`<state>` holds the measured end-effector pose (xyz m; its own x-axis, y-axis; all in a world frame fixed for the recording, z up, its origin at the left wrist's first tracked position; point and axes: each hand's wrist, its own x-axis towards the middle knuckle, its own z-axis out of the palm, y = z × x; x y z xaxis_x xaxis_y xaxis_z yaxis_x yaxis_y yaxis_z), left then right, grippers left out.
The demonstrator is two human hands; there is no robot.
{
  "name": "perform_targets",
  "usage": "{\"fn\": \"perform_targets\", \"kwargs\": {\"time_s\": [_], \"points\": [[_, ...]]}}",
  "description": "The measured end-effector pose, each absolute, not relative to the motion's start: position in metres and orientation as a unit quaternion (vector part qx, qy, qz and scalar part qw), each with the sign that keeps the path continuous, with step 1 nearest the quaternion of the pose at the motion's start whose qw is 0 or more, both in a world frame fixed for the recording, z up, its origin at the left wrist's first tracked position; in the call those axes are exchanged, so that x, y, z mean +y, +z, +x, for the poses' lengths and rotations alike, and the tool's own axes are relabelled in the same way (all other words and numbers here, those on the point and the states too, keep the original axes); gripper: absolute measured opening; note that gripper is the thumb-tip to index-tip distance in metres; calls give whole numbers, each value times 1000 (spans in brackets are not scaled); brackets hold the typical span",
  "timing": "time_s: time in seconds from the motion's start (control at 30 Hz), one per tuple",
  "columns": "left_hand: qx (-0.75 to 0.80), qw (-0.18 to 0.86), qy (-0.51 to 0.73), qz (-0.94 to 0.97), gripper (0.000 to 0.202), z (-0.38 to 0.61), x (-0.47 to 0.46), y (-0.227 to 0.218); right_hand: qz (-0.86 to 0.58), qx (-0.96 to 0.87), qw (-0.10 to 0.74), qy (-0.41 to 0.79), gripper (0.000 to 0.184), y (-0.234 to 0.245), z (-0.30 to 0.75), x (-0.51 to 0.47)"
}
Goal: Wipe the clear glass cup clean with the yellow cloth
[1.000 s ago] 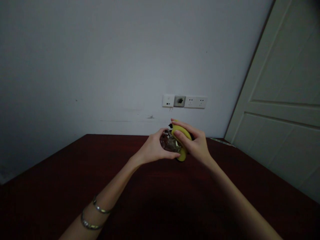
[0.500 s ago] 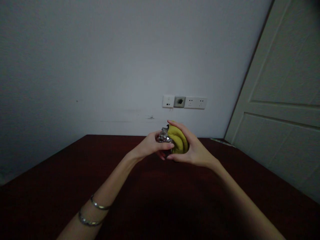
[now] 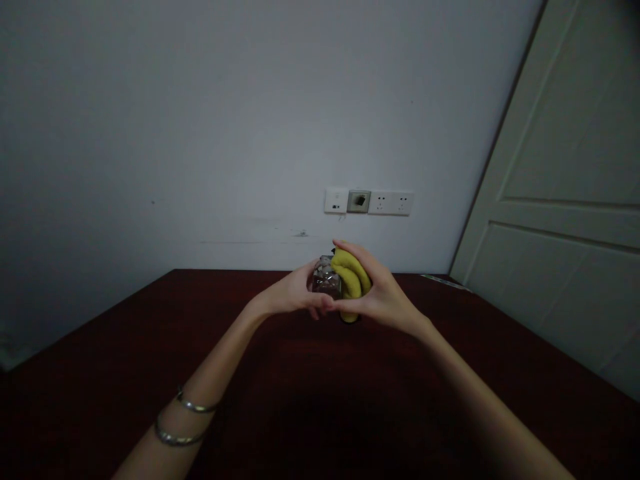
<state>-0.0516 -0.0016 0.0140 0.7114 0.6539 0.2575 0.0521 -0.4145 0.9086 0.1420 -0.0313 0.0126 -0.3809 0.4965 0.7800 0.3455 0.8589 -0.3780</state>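
My left hand (image 3: 299, 291) is wrapped round a small clear glass piece (image 3: 326, 277) with a faceted, shiny surface. Whether it is a cup, a jar or something else I cannot tell. Against its right side lies a folded yellow cloth (image 3: 351, 275) with a dark edge, gripped in my right hand (image 3: 381, 293). The thumb of that hand is in front of the cloth and its fingers are at the top. Both hands are close together, with their thumbs nearly meeting. The fingers behind the glass are mostly hidden.
A dark red-brown table (image 3: 200, 360) stretches below my arms. Its far edge meets a pale wall (image 3: 240, 133) with sockets (image 3: 391, 203) just above my hands. A light panelled door (image 3: 565, 213) stands at the right. A thin flat strip (image 3: 445, 282) lies at the far right corner.
The yellow cloth has shifted slightly left and its lower end now hangs below my right thumb. My left thumb has moved lower, so more of the glass shows.
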Motion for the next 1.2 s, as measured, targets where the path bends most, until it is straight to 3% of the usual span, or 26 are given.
{"fn": "perform_targets", "kwargs": {"time_s": [0.17,0.23,0.47,0.63,0.73,0.9,1.07,1.2], "points": [[226,385,346,826,124,-55,-4,15,-286,-774,539,169,88,10,140,-26],[250,322,368,836,131,-54,-6,17,-301,-739,560,221,87,11,139,-24],[253,139,404,868,119,-51,2,9,-320,-673,583,324,81,13,135,-20],[252,88,433,861,101,-48,7,6,-320,-674,580,328,79,12,134,-21],[254,80,449,853,91,-46,5,8,-307,-688,573,323,80,9,137,-17],[269,84,485,828,89,-41,2,4,-250,-670,615,333,54,5,133,-19],[263,183,500,804,86,-35,-1,-1,-248,-659,674,223,36,6,119,-29],[242,213,495,807,88,-31,-5,-3,-273,-607,695,272,35,5,120,-19]]}}
